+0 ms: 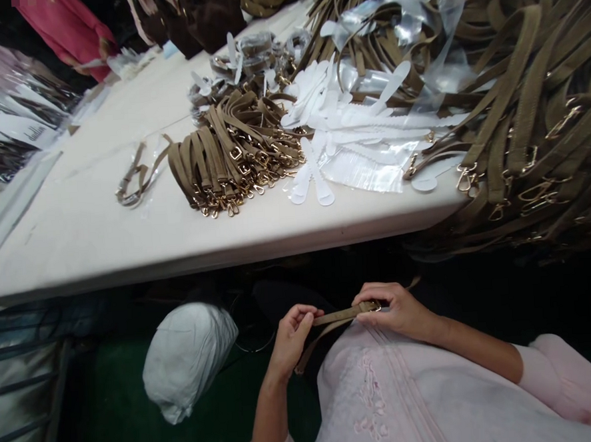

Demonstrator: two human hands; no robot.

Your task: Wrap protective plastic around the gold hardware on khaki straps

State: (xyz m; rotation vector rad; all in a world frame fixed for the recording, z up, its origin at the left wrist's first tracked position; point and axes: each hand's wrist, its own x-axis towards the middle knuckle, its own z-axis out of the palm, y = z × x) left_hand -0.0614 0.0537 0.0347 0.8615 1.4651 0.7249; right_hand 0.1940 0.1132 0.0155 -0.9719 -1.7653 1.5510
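Note:
A brown strap [339,316] with a gold-coloured buckle is stretched between my hands, in front of my body and below the table edge. My left hand [296,331] pinches the strap between thumb and fingers. At the buckle end, my right hand [394,310] is closed on the same strap. A loose length of it hangs under my left hand. On the table ahead lies a row of folded brown straps [216,152] with gold clasps. Beside them are white paper strips [317,173] with rounded ends, partly over clear plastic.
Long brown straps [518,100] are heaped over the table's right end and hang off it. One bagged strap [135,174] lies alone on the white table [101,239]. A stack of pale cloth pieces [188,361] stands below at left. Another person in red [71,28] is at the far side.

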